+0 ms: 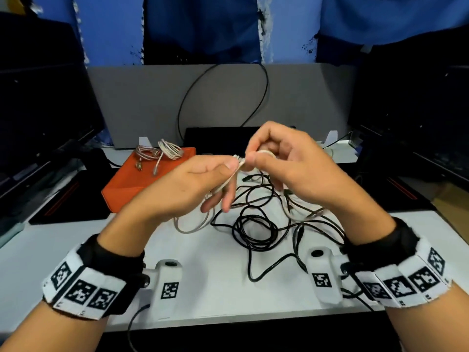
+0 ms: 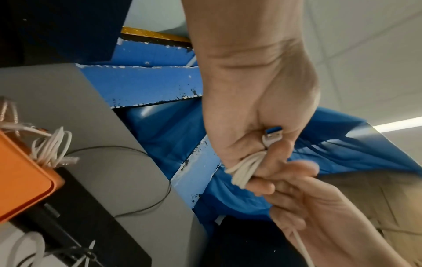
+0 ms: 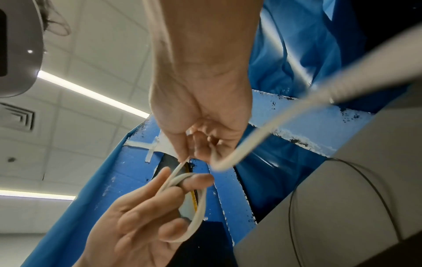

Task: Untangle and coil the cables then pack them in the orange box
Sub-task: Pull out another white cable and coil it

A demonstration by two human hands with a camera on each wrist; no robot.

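Both hands are raised above the table, working on one white cable (image 1: 238, 162). My left hand (image 1: 228, 171) grips its coiled loops (image 2: 244, 169) between thumb and fingers, and the cable's USB plug (image 2: 271, 137) sticks out of the fist. In the right wrist view the loops (image 3: 196, 207) run round the left fingers. My right hand (image 1: 250, 154) pinches a strand (image 3: 182, 162) of the same cable right beside the left thumb. The orange box (image 1: 142, 179) sits closed at the left rear, with a copper braided coil (image 1: 147, 151) and a white coil (image 1: 170, 148) on its lid.
A tangle of black cables (image 1: 256, 224) lies on the white table under the hands, with a loose pale cable loop (image 1: 193, 224) to its left. A grey panel (image 1: 152, 97) stands behind, and dark monitors (image 1: 38, 97) flank both sides.
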